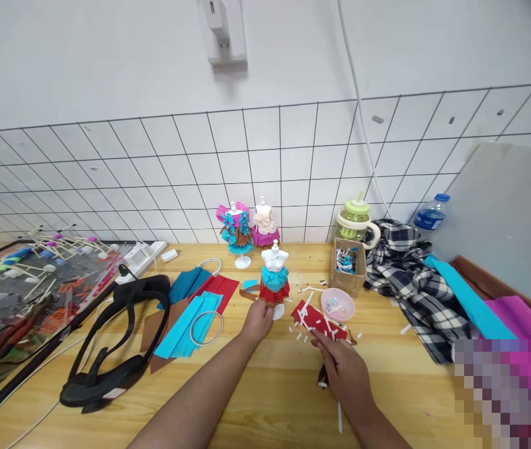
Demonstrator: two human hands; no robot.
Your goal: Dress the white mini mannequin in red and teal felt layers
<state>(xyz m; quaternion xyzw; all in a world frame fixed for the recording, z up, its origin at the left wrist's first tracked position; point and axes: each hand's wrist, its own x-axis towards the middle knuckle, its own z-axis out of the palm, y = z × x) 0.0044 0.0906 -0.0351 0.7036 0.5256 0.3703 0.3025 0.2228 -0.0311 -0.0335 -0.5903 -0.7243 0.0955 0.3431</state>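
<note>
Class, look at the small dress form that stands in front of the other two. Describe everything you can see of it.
The small dress form stands upright on the wooden table. It has a glossy white bust, plastic-looking, with a knobbed neck and no head or arms. Gathered turquoise material wraps its body above a ruffled red skirt; both look like crepe paper or thin cloth. Below shows a white base. The left hand is at its lower edge; the exact grip is hidden.

Bright light; soft shadow under the socket [233, 51]; stretched edges; lower right pixelated.
</note>
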